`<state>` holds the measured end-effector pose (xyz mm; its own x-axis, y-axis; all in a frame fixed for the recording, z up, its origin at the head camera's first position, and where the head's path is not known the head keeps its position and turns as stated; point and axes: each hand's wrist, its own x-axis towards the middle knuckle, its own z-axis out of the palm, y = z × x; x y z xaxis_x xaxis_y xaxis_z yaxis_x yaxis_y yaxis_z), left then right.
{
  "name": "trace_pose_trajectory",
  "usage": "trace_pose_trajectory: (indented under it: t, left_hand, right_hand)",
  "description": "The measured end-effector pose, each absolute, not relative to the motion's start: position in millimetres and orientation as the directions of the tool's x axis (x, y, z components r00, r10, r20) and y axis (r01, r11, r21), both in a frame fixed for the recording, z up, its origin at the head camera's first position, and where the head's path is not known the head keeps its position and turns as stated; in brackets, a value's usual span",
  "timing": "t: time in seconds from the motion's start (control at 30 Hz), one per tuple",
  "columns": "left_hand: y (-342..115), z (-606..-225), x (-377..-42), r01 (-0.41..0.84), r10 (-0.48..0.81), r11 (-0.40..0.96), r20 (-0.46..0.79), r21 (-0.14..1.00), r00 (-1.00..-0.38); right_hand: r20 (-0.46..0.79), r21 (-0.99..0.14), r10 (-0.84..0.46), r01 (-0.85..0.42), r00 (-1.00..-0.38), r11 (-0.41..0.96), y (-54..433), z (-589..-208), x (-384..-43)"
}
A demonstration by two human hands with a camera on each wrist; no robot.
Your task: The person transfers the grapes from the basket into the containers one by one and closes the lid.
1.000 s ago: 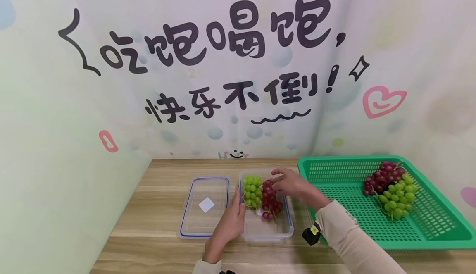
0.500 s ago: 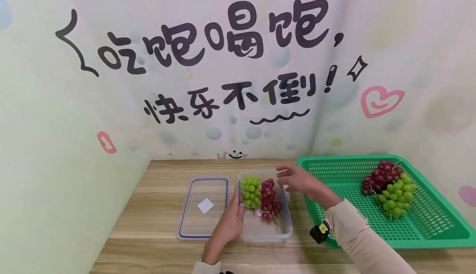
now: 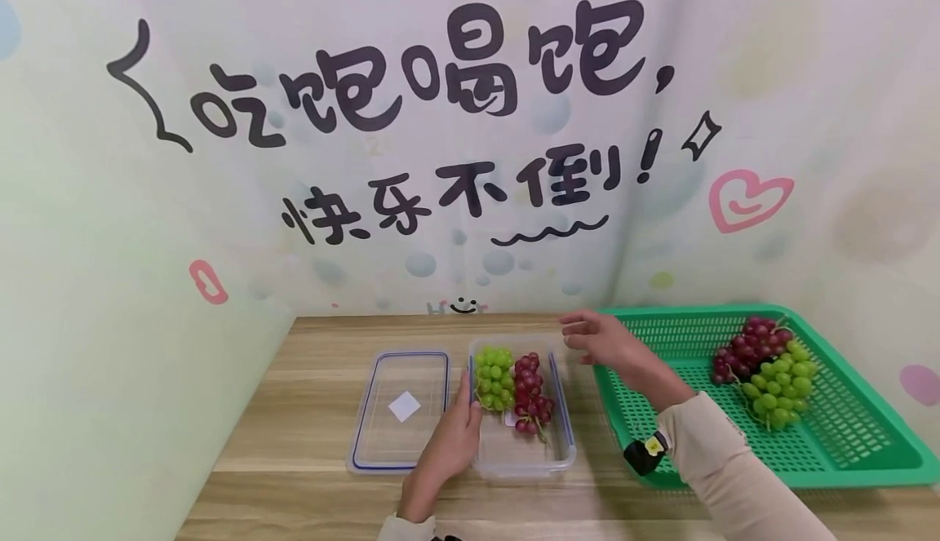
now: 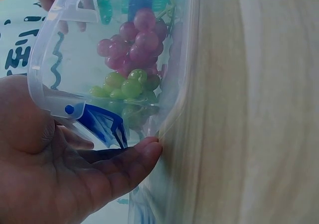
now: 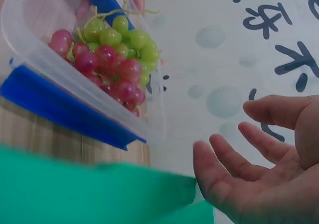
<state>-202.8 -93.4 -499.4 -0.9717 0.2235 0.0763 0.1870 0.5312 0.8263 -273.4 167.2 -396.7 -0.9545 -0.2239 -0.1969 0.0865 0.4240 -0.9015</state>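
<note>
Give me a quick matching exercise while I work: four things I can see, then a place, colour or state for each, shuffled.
1. left hand
2. right hand
3. lid
4. basket

A. green, with red grapes and green grapes in it
B. touching the left side of the container
C. blue-edged, flat on the table
D. raised, holding nothing

Pairs: 1-B; 2-D; 3-C; 4-A

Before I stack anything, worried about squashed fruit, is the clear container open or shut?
Open. The blue-edged lid lies beside the clear container on the table; the green grapes and red grapes inside show uncovered.
</note>
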Motion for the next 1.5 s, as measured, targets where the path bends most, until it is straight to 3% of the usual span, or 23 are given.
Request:
trace_pose_trajectory:
  t: [0.77,1.07,1.27,1.5]
  left_hand:
    - [-94,-498,-202,0.177,0.229,0.521,0.063,0.835,-0.971]
    - [-93,-497,-201,0.173,0.231,0.512,0.059,0.841,-0.971]
    - [-92,-498,-201,0.183,0.236,0.512,0.067,0.839,-0.969]
    - [-92,-496,-202,0.169,0.227,0.515,0.057,0.841,-0.972]
  right_hand:
    - [-0.153,-0.831,-0.105,0.07,-0.983,0.552,221,-389,-273]
    - [-0.148,-0.849,0.049,0.153,-0.988,0.505,248,-393,-272]
    - [-0.085,-0.787,0.197,0.187,-0.977,0.587,269,-398,-267]
    - [-0.012,-0.704,0.421,0.306,-0.907,0.641,292,-401,-262]
